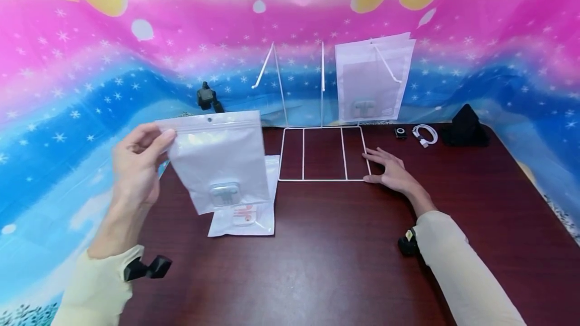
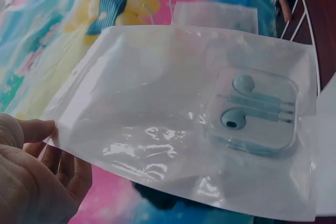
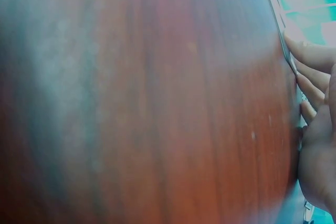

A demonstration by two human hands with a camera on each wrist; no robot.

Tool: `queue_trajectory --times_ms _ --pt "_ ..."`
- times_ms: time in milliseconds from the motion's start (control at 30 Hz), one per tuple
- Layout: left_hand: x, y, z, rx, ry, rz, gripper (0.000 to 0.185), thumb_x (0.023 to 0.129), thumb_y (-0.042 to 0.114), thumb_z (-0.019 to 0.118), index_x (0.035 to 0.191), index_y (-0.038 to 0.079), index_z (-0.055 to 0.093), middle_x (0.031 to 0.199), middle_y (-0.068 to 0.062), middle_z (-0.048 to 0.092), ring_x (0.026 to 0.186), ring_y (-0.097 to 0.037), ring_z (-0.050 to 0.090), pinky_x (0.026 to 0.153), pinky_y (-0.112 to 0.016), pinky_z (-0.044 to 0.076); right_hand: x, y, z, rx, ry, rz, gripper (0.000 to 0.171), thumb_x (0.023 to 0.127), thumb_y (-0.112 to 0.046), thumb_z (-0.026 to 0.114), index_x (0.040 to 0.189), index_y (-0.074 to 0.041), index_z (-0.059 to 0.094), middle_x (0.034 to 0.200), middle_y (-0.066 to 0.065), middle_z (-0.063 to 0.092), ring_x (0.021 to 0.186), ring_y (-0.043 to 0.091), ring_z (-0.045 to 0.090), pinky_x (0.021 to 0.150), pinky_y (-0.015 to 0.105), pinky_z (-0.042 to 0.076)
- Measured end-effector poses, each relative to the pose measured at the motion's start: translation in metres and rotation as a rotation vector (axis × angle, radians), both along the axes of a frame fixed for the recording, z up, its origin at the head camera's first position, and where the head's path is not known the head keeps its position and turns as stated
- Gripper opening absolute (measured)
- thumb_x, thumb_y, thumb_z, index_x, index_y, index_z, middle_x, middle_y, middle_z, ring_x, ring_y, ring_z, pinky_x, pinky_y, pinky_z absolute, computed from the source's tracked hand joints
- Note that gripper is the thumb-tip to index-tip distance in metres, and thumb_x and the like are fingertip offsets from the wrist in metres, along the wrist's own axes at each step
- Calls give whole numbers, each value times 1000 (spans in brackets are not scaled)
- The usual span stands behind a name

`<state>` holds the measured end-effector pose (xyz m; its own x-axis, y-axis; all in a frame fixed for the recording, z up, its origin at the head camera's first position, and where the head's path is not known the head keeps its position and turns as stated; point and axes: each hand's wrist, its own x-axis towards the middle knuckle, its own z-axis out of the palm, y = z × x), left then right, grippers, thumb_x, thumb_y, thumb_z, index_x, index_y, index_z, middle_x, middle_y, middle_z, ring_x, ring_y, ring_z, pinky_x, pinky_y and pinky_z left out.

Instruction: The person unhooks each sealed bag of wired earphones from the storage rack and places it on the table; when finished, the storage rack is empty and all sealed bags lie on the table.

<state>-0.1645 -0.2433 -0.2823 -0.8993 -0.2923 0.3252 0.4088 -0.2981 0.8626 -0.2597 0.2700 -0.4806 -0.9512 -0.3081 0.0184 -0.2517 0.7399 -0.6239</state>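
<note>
Aloft, left hand [image 1: 136,165] pinches pouch [image 1: 219,160] holding earphone case [image 2: 252,111]; right hand [image 1: 391,170] flat, empty, on wire rack [image 1: 322,154].

My head camera looked forward and down over the whole table [image 1: 317,265]. The left wrist camera sat close behind the earphone pouch [image 2: 199,124], facing along it toward the wire rack [image 2: 302,19], also seen from my head. The right wrist camera skimmed the tabletop, very near.
</note>
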Motion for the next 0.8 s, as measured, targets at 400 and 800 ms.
queue_trajectory --times_ms 400,800 --pt "11 -77 -7 45 -181 196 24 85 -4 82 108 -3 76 88 -6 74 79 -16 69 58 -24 59 0 2 1 1 25 0 75 94 -31 76 157 -5 44 168 17 30 158 40 10 119 67 8" --pt "-6 -134 -24 -312 -607 334 61 82 35 87 138 21 68 118 13 62 109 -5 49 68 -13 49 1 -1 1 -2 17 -2 75 94 -30 77 157 -5 44 168 16 30 158 40 10 119 67 8"
